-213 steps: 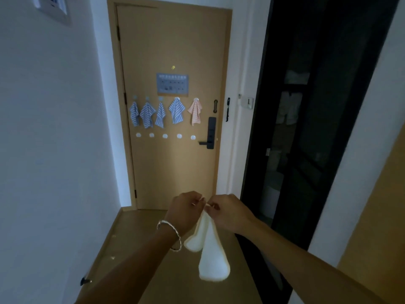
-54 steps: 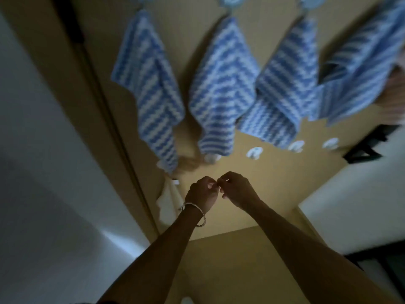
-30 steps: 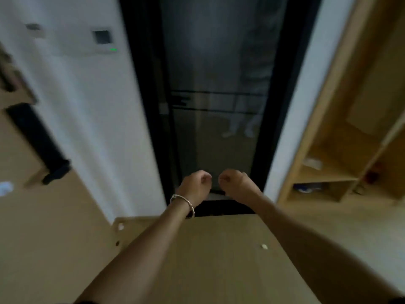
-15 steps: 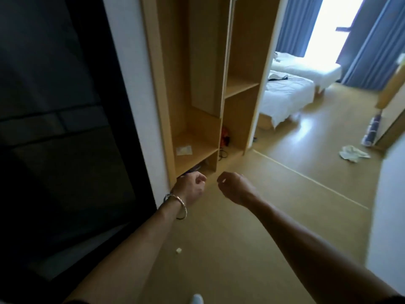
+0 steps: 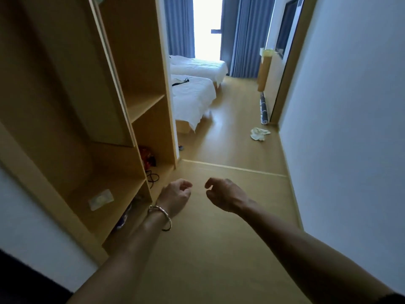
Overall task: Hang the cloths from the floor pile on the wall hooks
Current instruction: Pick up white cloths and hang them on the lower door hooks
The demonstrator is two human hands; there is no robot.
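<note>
Lying crumpled, cloths (image 5: 260,134) show no clear axis.

The light comes from the window (image 5: 207,27) at the far end, which is blown out to pure white, and it puts a soft shine on the floor (image 5: 230,137) near the beds. The near corridor is dim, and both forearms look dark. The wide lens bends the wardrobe (image 5: 122,88) and the right wall (image 5: 350,106) at the edges, and the picture is a little soft.
</note>
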